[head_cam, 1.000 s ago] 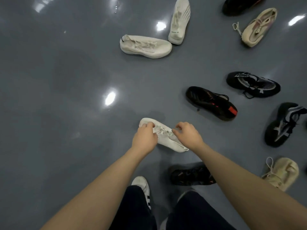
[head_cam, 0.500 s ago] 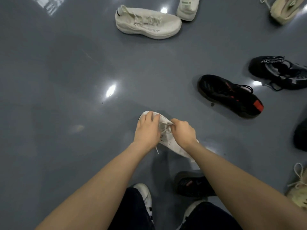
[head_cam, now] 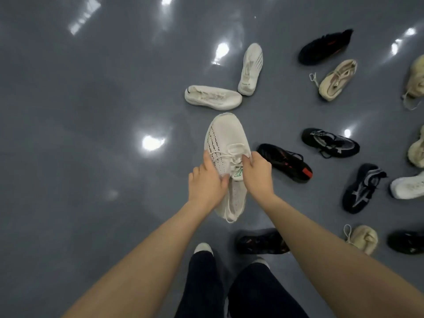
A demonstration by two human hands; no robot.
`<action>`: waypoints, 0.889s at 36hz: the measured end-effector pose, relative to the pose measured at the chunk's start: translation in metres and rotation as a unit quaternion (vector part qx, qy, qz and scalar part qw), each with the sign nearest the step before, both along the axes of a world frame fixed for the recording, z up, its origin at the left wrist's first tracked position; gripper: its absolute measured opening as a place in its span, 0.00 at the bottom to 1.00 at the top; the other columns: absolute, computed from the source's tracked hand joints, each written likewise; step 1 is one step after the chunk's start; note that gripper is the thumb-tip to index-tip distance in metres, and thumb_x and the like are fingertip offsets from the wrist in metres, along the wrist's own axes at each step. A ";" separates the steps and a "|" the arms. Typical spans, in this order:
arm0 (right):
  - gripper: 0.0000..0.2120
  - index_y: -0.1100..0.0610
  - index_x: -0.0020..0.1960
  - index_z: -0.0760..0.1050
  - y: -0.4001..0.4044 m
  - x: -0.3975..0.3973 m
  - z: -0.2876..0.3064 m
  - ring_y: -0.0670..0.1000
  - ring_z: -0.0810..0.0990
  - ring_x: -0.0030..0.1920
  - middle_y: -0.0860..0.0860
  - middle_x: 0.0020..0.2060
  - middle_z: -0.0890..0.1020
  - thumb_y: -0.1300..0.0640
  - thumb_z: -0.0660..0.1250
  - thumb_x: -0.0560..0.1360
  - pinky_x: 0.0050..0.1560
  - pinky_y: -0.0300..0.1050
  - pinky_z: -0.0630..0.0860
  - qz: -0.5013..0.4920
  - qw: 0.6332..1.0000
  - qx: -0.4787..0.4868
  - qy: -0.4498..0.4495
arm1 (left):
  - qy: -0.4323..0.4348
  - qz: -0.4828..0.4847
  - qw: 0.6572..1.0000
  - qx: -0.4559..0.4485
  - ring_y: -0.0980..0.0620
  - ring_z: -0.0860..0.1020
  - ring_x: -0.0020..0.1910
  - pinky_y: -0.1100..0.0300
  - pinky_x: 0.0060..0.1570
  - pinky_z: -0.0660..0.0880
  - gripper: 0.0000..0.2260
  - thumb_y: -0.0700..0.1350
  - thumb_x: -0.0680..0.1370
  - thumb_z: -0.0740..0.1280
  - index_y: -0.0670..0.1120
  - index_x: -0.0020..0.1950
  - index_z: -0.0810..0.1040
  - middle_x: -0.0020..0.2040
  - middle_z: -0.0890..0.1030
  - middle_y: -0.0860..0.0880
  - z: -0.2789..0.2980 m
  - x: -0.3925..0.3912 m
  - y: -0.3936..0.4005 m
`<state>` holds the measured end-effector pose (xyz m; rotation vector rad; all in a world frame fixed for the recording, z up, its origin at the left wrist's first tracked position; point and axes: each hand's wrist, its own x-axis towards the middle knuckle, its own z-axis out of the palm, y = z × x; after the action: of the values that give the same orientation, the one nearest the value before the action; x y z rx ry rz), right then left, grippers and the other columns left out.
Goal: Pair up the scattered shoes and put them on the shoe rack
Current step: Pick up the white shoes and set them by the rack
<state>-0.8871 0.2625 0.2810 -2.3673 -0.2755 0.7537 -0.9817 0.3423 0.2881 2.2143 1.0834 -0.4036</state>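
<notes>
Fingers (head_cam: 207, 160) of both hands pinch the white sneaker (head_cam: 226, 143) at its laces.

white shoe (head_cam: 226, 143), dotted black stripes

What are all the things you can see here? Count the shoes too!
held shoe: 1, white with dark lettering, lifted at centre, toe pointing away
white shoes: 3 on the floor, two beyond the held one, one at right edge
black shoes: 6, scattered right of centre and by the legs
beige shoes: 4, along the right side
floor: 1, grey, glossy, under everything
legs: 2, dark trousers, bottom centre, white shoe tips showing
left hand: 1, grips the held shoe's left side
right hand: 1, grips its right side
</notes>
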 end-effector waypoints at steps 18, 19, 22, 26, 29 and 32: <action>0.20 0.54 0.30 0.58 0.093 -0.002 0.219 0.49 0.64 0.31 0.49 0.28 0.66 0.56 0.57 0.80 0.28 0.41 0.58 0.006 1.000 0.022 0.004 | -0.071 0.037 0.996 -0.031 0.41 0.74 0.60 0.48 0.57 0.72 0.35 0.50 0.74 0.68 0.51 0.74 0.52 0.64 0.74 0.44 0.208 -0.006 0.107; 0.20 0.54 0.30 0.58 0.099 0.000 0.226 0.47 0.64 0.31 0.48 0.28 0.66 0.55 0.57 0.80 0.28 0.40 0.58 0.010 1.000 0.024 0.008 | -0.071 0.029 0.997 -0.023 0.41 0.74 0.61 0.48 0.58 0.72 0.35 0.50 0.74 0.68 0.51 0.75 0.51 0.65 0.74 0.44 0.216 -0.003 0.114; 0.20 0.54 0.30 0.59 0.118 0.011 0.247 0.45 0.65 0.29 0.49 0.28 0.67 0.55 0.57 0.80 0.28 0.40 0.59 0.019 0.999 0.035 0.012 | -0.069 0.011 0.998 0.000 0.42 0.75 0.60 0.48 0.57 0.73 0.35 0.49 0.75 0.68 0.50 0.75 0.51 0.63 0.76 0.44 0.238 0.008 0.137; 0.21 0.55 0.30 0.60 0.148 0.035 0.268 0.45 0.65 0.29 0.49 0.28 0.67 0.55 0.58 0.80 0.27 0.40 0.60 0.012 0.998 0.054 0.013 | -0.055 -0.012 0.998 0.033 0.41 0.77 0.57 0.50 0.53 0.73 0.32 0.49 0.76 0.67 0.49 0.75 0.53 0.60 0.78 0.44 0.262 0.036 0.172; 0.21 0.55 0.29 0.60 0.169 0.055 0.275 0.46 0.66 0.29 0.50 0.27 0.67 0.55 0.58 0.80 0.28 0.41 0.61 0.009 0.998 0.067 0.017 | -0.045 -0.024 0.997 0.050 0.41 0.77 0.56 0.51 0.51 0.74 0.31 0.49 0.76 0.67 0.49 0.74 0.54 0.58 0.79 0.44 0.272 0.059 0.194; 0.21 0.55 0.29 0.60 0.192 0.083 0.279 0.47 0.65 0.28 0.50 0.26 0.67 0.55 0.59 0.79 0.28 0.42 0.62 -0.008 0.998 0.062 0.028 | -0.029 -0.033 0.997 0.057 0.42 0.77 0.55 0.52 0.49 0.73 0.31 0.49 0.77 0.66 0.49 0.75 0.53 0.57 0.79 0.45 0.279 0.088 0.217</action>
<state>-0.8045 0.4541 0.5601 -2.2251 -0.2723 0.7716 -0.8936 0.5595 0.5667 2.3516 1.0268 -0.3111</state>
